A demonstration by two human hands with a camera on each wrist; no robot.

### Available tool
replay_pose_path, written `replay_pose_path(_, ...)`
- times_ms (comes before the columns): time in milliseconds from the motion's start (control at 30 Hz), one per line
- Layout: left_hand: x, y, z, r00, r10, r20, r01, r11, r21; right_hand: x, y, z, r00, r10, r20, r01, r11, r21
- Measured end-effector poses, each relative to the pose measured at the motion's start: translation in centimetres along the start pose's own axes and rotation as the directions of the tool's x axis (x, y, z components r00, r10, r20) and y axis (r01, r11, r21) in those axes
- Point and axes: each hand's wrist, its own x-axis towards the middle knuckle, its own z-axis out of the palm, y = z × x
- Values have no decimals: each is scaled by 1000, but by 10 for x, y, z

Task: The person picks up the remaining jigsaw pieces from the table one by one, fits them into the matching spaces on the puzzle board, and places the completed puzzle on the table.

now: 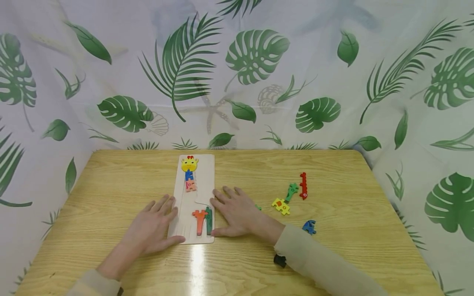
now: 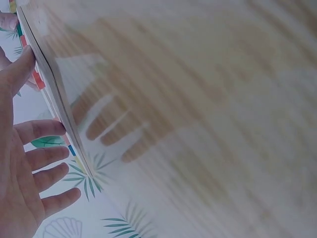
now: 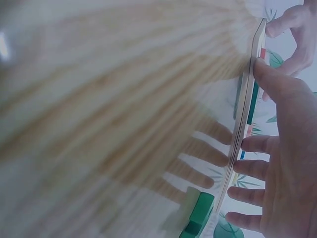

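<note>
Board point(image 1: 205, 176), pale and rectangular, lies flat on the wooden table point(image 1: 129, 172) between the two hands. The left hand point(image 1: 153, 226) rests along its left edge, thumb reaching over the near left corner; the right hand point(image 1: 237, 211) lies along its right edge, thumb touching low down near the other corner. Both hands have their fingers extended and spread, neither clenched nor wrapped around anything; they only touch the sides.

The board's long axis runs away from the person, one short side near, the other toward the back of the table. At the far end sits a yellow giraffe head point(image 1: 189, 164), its red-tipped horns pointing away from the person. A blue piece point(image 1: 189, 175) joins below it, then a pink piece point(image 1: 190, 186), the three forming a line along the board's length. At the near end, an orange piece point(image 1: 199, 222) and a dark green piece point(image 1: 209, 220) stand side by side, their narrow legs pointing toward the person.

Well right of the board, beyond the right hand, lie a red piece point(image 1: 303, 186), a light green piece point(image 1: 291, 192) touching or nearly touching a yellow piece point(image 1: 281, 206), and a second blue piece point(image 1: 309, 227).
</note>
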Motion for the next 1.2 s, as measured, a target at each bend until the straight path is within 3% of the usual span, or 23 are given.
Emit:
replay_pose_path(333, 5, 6, 0, 1000, 25, 1, -25, 1000, -1, -9, 5, 2, 999, -4, -32, 3, 1000, -8)
replay_pose_path(1200, 16, 21, 3, 997, 77, 0, -77, 997, -1, -29, 20, 5, 1000, 18, 12, -18, 1000, 12)
